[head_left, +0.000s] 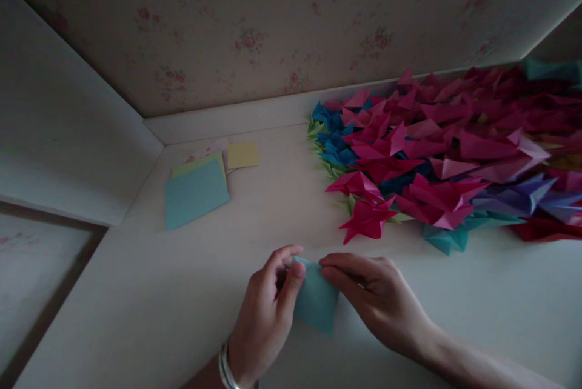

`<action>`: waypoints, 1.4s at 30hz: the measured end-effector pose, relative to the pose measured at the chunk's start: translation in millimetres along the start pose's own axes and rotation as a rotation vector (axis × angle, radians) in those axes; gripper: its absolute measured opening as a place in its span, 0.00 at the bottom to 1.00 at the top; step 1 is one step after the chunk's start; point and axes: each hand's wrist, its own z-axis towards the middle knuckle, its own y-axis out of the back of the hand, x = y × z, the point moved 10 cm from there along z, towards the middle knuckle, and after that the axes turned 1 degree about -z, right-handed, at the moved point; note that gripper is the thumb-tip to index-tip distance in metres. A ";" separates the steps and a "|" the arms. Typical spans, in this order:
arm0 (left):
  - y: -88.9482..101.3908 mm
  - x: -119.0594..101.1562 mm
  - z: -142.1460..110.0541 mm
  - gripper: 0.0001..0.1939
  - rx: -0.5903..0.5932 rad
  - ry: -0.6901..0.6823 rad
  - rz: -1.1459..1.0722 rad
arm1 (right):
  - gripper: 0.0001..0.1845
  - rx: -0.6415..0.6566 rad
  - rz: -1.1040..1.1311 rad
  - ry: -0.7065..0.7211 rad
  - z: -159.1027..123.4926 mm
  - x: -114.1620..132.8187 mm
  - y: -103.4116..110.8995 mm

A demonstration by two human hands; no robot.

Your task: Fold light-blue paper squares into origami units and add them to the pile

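Observation:
Near the front of the white tabletop, a small light-blue piece of folded paper [317, 301] is held between both hands. My left hand [273, 304] grips its upper left side, thumb on top and fingers curled behind. At the upper right corner, my right hand [364, 292] pinches the paper between thumb and fingers. The left wrist wears a silvery bracelet [226, 365]. Beyond the right hand lies a dense heap of folded paper figures [436, 146], mostly pink and red, with some blue, green, teal and purple ones.
Back left on the table [273, 213] lies a stack of light-blue paper sheets [196, 195], overlapping a green sheet [195, 163]. A small yellow sheet [243, 154] is beside them. A floral-papered wall [250, 25] rises behind, and a white panel [63, 92] stands at left.

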 end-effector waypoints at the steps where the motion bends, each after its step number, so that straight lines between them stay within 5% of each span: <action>1: -2.8 -0.8 0.0 0.13 0.021 -0.007 0.029 | 0.13 0.000 0.002 0.009 -0.7 1.2 -0.3; 11: -16.4 -13.4 -9.1 0.12 0.091 -0.148 0.179 | 0.18 0.159 0.003 -0.001 -4.2 1.7 -21.6; 23: -21.8 -17.4 -9.2 0.16 0.168 -0.061 0.077 | 0.21 0.168 0.039 0.030 -6.2 11.9 -17.6; 31: -8.0 -1.2 -3.4 0.17 0.083 -0.003 0.011 | 0.20 0.251 0.205 -0.131 -5.1 -7.2 -27.2; 35: -6.0 0.4 -1.2 0.16 0.083 0.010 -0.043 | 0.20 0.169 0.186 -0.101 -2.8 -4.2 -16.7; 42: -0.3 3.7 -3.0 0.21 0.100 0.073 -0.366 | 0.18 -0.006 0.526 -0.261 6.0 -25.6 0.9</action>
